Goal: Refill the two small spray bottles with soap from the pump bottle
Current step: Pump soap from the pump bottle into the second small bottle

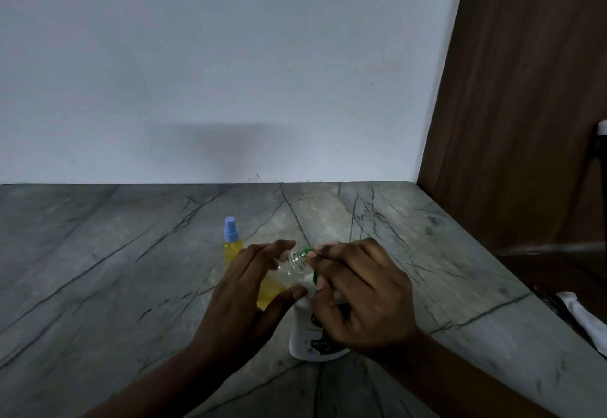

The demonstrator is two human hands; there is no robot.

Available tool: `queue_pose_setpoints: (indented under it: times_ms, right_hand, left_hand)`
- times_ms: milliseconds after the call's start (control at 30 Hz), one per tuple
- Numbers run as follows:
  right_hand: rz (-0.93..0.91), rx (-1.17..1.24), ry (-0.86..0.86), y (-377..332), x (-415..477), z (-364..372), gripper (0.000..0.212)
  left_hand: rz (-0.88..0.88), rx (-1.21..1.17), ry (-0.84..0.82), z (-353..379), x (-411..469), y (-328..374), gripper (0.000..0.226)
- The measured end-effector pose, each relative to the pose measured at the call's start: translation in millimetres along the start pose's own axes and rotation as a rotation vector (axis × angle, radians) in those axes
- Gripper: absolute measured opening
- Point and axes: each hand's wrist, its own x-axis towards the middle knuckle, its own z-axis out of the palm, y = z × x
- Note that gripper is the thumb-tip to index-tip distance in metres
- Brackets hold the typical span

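Note:
My left hand [249,289] holds a small clear spray bottle [279,278], tilted to the right, with yellow soap in its lower part and its threaded neck bare. My right hand [358,289] pinches the bottle's green spray cap [310,261] right beside that neck. Under my right hand stands the white pump bottle [312,342], its top hidden by my fingers. A second small spray bottle [232,243], full of yellow liquid with a blue cap, stands upright just behind my left hand.
All of this is on a grey marble counter [131,270] against a white wall. A brown wooden panel [525,122] closes the right side. A white object [588,319] lies past the counter's right edge.

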Motion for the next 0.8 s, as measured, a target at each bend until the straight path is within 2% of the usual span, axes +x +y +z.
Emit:
queue_pose_setpoints:
  times_ms: [567, 800]
  right_hand:
    - [0.022, 0.008, 0.01, -0.8, 4.7, -4.1, 0.023]
    - [-0.023, -0.013, 0.036, 2.2, -5.8, 3.6, 0.027]
  left_hand:
    - [0.033, 0.019, 0.002, -5.4, 5.3, 3.8, 0.047]
    - [0.007, 0.028, -0.016, -1.1, 0.2, 0.2, 0.048]
